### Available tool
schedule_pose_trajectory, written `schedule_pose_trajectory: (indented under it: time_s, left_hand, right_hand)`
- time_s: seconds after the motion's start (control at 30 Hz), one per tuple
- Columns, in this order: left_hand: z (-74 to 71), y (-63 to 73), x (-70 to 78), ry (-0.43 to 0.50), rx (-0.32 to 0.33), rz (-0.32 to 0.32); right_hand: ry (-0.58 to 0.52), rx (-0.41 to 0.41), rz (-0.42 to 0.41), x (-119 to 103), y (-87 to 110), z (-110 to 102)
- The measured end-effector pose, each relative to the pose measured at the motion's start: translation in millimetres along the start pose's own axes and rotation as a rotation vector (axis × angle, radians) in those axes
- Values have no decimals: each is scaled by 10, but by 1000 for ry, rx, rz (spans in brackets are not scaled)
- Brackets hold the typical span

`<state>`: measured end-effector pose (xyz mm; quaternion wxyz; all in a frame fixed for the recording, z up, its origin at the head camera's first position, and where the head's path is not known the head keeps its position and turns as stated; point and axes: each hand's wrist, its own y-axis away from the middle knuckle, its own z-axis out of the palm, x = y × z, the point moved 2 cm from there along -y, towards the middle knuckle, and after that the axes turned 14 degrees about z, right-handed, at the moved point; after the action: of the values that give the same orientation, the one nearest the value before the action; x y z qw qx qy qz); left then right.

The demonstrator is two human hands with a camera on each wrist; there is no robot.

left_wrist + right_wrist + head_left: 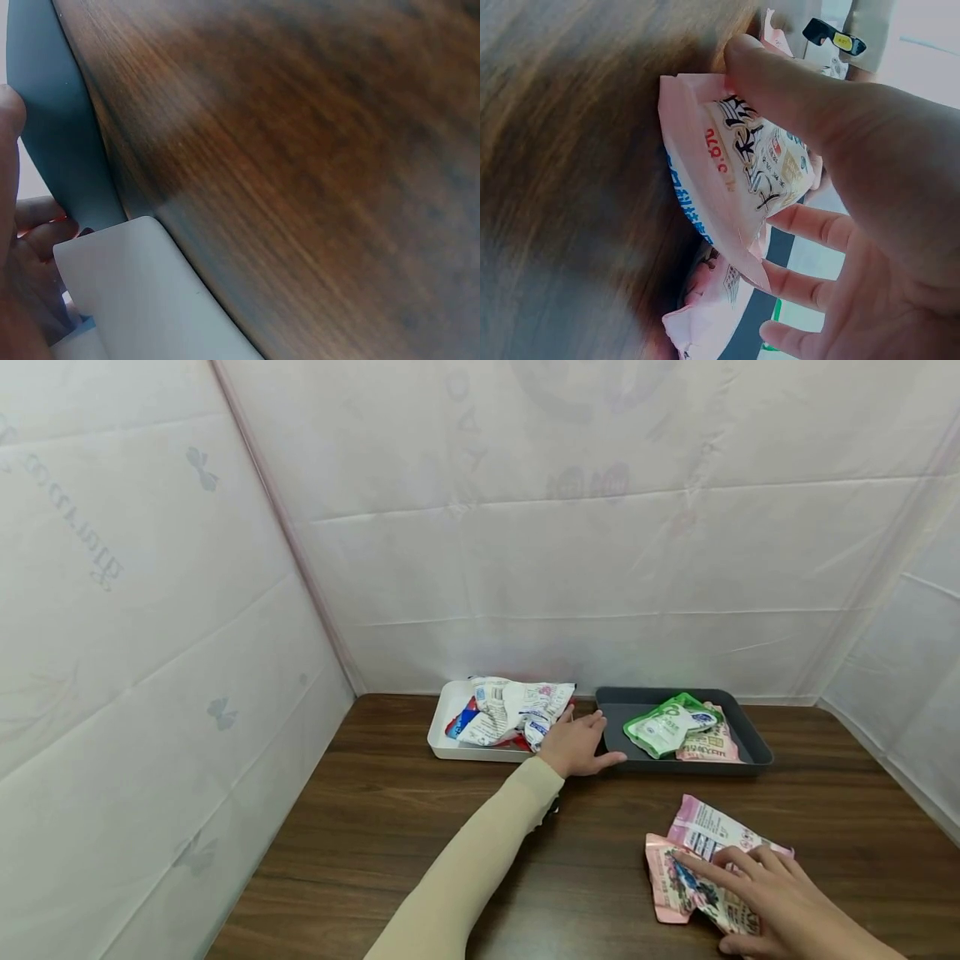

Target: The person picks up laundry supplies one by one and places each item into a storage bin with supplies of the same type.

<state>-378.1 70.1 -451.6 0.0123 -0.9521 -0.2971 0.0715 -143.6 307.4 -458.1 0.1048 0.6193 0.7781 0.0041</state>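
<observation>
My right hand (776, 893) grips a pink snack packet (663, 881) on the brown table at the front right. In the right wrist view, the thumb (780, 79) lies at one edge of this packet (724, 169), with fingers around its far side. A lilac packet (708, 827) lies right behind it, partly covered. Farther back, my left hand (576, 745) spreads its fingers where the two trays meet. It overlaps the right end of the white tray (437, 731) and the near left corner of the dark grey tray (617, 706).
Inside the white tray is a crumpled white packet (495, 714) over red and blue wrappers. A green-and-white pouch (663, 727) leans on another pink packet (712, 750) in the dark tray. White sheeting (525, 568) hangs behind and at both sides of the table.
</observation>
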Motion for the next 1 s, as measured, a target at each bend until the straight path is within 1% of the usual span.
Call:
schedule_pose_trajectory:
  time_s: [0.1,0.23,0.37,0.53,0.8,1.0]
  left_hand:
    - [4,3,-3,-1,-4,-5]
    - [20,5,-4,7,-4,-4]
    - [32,4,-3,17,-1,0]
    - [27,-1,-4,11,9,6]
    - [34,-16,-7,18,7,0]
    - [27,-10,-11,21,9,-1]
  right_hand:
    - [8,-1,3,-3,4,9]
    - [-15,-56,46,0,-4,27]
    - [-30,-81,76,2,-19,38]
    - [-12,-81,70,-10,-34,30]
    - [25,-43,11,-38,-33,-6]
    - [36,-40,17,-52,-40,-16]
